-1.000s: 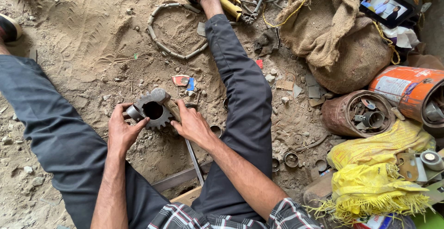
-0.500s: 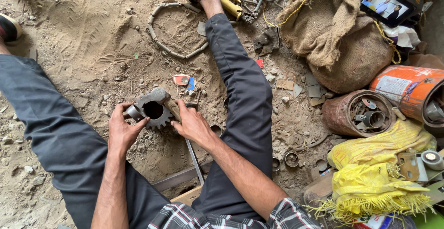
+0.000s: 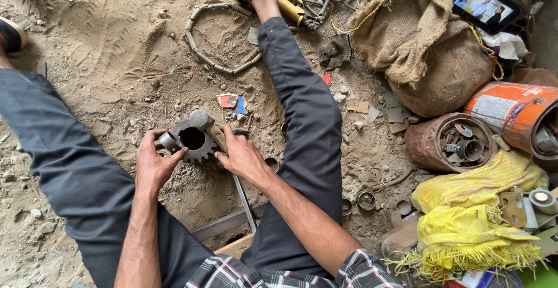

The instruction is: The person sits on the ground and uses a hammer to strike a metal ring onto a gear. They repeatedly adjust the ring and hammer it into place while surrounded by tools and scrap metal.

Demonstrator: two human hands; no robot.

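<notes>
Sandy ground [image 3: 116,49]: loose dirt floor where the person sits with legs spread; the gear lies on it between the thighs.
Dark trousers [image 3: 308,125]: one leg runs just right of the gear, the other to its left and below.
Burlap sack [image 3: 430,55]: well to the right of the gear and above it, with yellow cord over the top.
Yellow sacking [image 3: 471,230]: crumpled and fringed, far right of the gear and lower.
Orange drum [image 3: 511,113]: on its side, far right of the gear.
Rusty can [image 3: 447,142]: on its side, right of the gear, mouth full of small metal parts.
Chain loop [image 3: 218,35]: lies flat above the gear, well apart from it.
Gear [image 3: 189,140]: dark toothed metal wheel with a wide round bore, lying nearly flat; its axis and bore point up toward the camera, tilted slightly.
Metal rod [image 3: 244,198]: thin, running from just below the gear down and to the right.
Right hand [image 3: 241,155]: fingers curled and pressed on the gear's right rim, beside a wooden handle [image 3: 215,137]; whether it grips that handle I cannot tell.
Left hand [image 3: 152,161]: fingertips closed on a small grey cylinder [image 3: 168,141] touching the gear's left edge.
</notes>
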